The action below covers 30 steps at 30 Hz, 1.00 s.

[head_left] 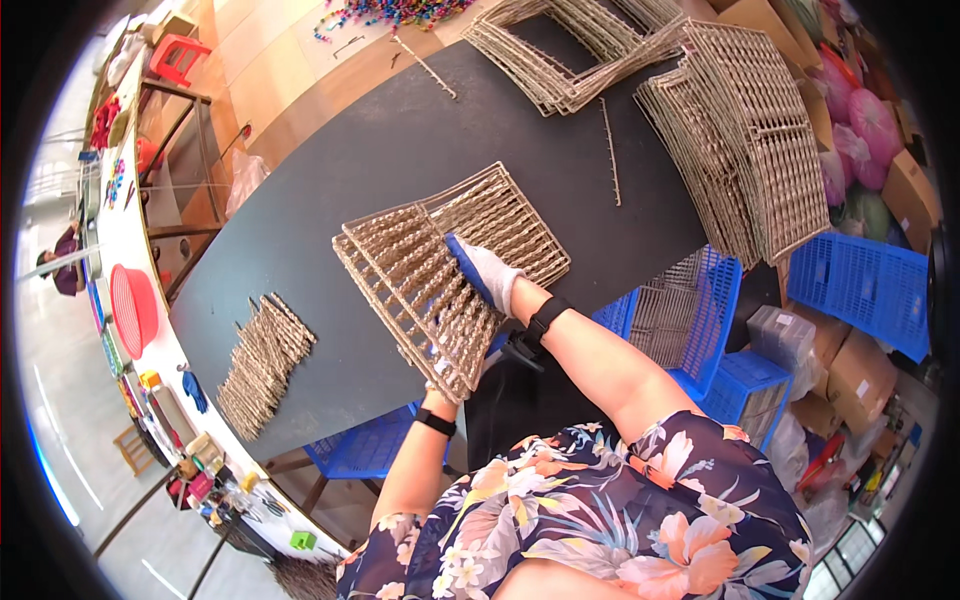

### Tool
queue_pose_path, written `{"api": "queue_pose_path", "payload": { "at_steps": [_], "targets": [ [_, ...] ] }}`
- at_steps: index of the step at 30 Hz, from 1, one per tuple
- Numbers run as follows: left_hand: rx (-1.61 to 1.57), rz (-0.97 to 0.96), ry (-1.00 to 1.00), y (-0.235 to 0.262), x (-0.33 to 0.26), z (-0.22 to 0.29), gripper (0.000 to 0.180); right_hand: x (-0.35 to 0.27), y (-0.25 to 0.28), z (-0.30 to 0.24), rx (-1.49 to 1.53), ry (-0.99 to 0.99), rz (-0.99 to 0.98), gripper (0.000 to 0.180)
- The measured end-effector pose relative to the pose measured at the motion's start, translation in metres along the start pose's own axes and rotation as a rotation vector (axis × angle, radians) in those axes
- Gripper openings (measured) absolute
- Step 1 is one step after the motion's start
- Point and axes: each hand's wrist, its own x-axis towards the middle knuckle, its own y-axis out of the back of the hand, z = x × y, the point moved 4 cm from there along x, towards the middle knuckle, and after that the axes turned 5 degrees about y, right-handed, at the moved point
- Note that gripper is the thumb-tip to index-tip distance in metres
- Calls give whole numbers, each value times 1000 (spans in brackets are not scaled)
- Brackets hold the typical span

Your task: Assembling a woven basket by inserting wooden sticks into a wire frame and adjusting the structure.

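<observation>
Floral clothing lies nearest the camera. Beyond it is a dark table. Stacked woven frames stand at its right end. Two joined panels, angled like an open book, sit at its near edge. Twisted strips lie in a pile to their left. Gloved right hand, fingers extended together, touches the panels' inner face; grip undetermined. Left hand, mostly hidden, is at their lower corner; its opening cannot be told.
</observation>
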Motion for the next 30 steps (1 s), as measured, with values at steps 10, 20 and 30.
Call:
{"api": "queue_pose_path", "payload": {
  "at_steps": [10,20,30],
  "targets": [
    [-266,-3,259,-78,20,-52,53,10,1,16,-1226,398,-8,59],
    [-73,111,344,-23,63,-86,52,-25,-13,-10,-3204,695,394,55],
    [5,179,356,-27,100,-80,52,-42,-18,-31,-2471,791,39,65]
  ]
}}
